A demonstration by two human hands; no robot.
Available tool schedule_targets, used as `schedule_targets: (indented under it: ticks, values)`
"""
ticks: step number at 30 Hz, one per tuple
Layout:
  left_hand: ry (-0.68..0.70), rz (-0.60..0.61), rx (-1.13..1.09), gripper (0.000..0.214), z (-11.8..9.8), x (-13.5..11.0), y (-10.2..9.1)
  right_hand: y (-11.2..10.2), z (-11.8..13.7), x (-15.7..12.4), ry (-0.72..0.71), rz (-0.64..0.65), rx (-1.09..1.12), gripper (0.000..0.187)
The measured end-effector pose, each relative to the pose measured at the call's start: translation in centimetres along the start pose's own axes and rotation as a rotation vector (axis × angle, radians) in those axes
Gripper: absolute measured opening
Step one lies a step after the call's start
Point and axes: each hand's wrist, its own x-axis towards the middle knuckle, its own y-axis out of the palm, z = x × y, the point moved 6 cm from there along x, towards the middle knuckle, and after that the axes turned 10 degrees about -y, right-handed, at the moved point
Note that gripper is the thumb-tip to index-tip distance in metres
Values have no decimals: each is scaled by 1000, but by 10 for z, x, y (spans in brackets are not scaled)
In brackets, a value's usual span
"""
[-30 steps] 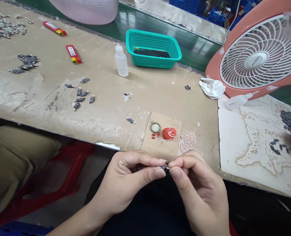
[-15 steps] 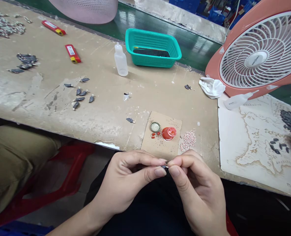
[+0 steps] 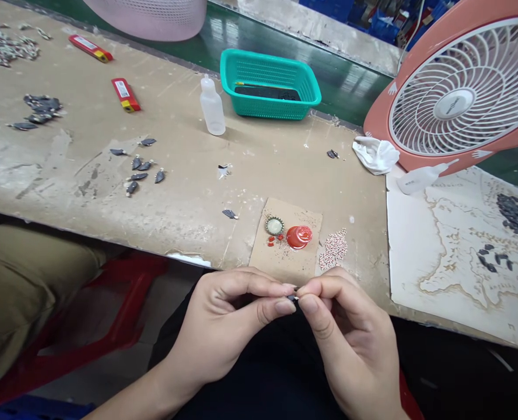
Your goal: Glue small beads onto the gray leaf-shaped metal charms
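My left hand (image 3: 224, 326) and my right hand (image 3: 350, 344) meet over my lap, just below the table's front edge. Both pinch one tiny dark piece (image 3: 292, 297) between thumb and forefinger tips. Most of the piece is hidden by the fingertips. Right above the hands lies a brown card (image 3: 285, 256) with a bottle cap (image 3: 275, 226), a red cap (image 3: 299, 237) and small red beads. A patch of tiny pinkish beads (image 3: 334, 248) lies beside the card.
Several dark leaf-shaped pieces (image 3: 140, 172) lie on the worn table, more at the far left. A teal basket (image 3: 270, 84), a squeeze bottle (image 3: 212, 108), two red lighters (image 3: 125, 95), a pink fan (image 3: 460, 93), a crumpled tissue (image 3: 375, 154) and a stained white sheet (image 3: 455, 256) stand around.
Another person's hand at the right edge of the white sheet has pulled out of view. My own hands hold the same pinch, almost unmoved.
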Motion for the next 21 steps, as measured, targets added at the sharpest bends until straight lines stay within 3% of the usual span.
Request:
schedule_targets:
  ticks: [11, 18, 21]
  values:
    - [119, -58, 69, 32, -4, -8, 4, 1, 0, -4, -55, -10, -46, 12]
    - [124, -53, 91, 37, -1, -7, 2, -2, -14, -10, 31, 54, 41, 7]
    - [149, -44, 110, 38, -5, -7, 1, -6, -19, -14, 40, 34, 101, 13]
